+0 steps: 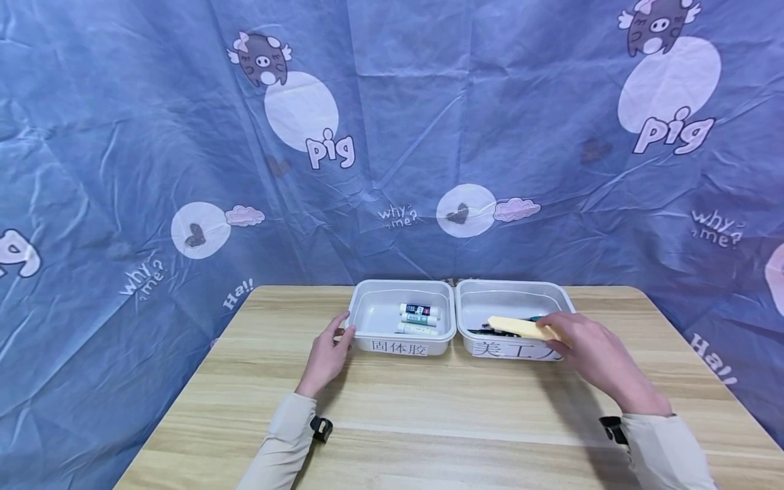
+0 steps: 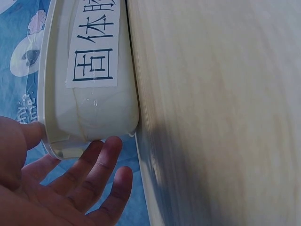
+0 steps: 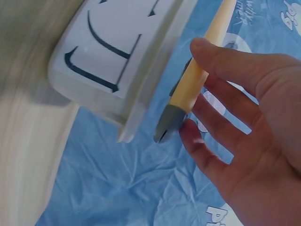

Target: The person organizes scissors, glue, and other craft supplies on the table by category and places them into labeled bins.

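Note:
My right hand [image 1: 593, 350] grips a yellow utility knife [image 1: 520, 327] between thumb and fingers, above the right white plastic bin [image 1: 514, 286]. The knife's grey end [image 3: 170, 123] points toward my wrist side in the right wrist view. Dark and green items, partly hidden by the knife and hand, lie in that bin. My left hand [image 1: 327, 355] holds the front left corner of the left white plastic bin [image 2: 106, 110], thumb at the rim and fingertips against the end wall. Glue sticks [image 1: 419, 320] lie in the left bin.
Both bins stand side by side near the back edge of a wooden table [image 1: 429, 422]. Paper labels with Chinese characters are on their fronts, including the left label [image 1: 399, 348]. A blue printed cloth [image 1: 404, 136] hangs behind the table.

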The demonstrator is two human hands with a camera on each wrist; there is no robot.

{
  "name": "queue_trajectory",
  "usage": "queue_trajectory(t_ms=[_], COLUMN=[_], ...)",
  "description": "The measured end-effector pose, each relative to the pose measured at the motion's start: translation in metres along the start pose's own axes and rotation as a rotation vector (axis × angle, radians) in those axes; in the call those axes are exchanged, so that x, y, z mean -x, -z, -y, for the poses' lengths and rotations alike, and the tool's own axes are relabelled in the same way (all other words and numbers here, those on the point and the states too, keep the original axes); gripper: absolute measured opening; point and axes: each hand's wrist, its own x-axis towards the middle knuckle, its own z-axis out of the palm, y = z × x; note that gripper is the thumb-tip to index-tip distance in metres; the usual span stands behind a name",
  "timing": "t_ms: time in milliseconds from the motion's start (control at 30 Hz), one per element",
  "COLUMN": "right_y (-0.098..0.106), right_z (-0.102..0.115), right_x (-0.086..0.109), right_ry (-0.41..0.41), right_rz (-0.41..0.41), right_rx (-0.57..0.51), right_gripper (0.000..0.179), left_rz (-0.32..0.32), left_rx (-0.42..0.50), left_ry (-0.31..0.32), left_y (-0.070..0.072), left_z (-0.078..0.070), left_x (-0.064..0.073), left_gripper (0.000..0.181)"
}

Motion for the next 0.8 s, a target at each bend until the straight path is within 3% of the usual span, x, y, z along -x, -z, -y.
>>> queue_trajectory(t_ms=[200, 433, 800], right_y=[-0.004, -0.0088, -0.0109], right_z=[-0.004, -0.0058, -0.0061], right_x=[0.001, 0.0009, 0.0005], right_ry=[0.005, 0.07, 0.085], right_rz=[-0.014, -0.075, -0.085], right_rx=[0.022, 0.029, 0.03], right_gripper=[0.039, 0.042, 0.04], left_rz=[0.0, 0.008, 0.006], left_rx=[-0.002, -0.005, 0.003], left_ry=[0.005, 0.013, 0.008], left_y=[0.0004, 0.0013, 0.0018], left_z=[0.0001, -0.0015, -0.0022], left_x=[0.0004, -0.0006, -0.0002], left_gripper=[0.048, 0.049, 0.049])
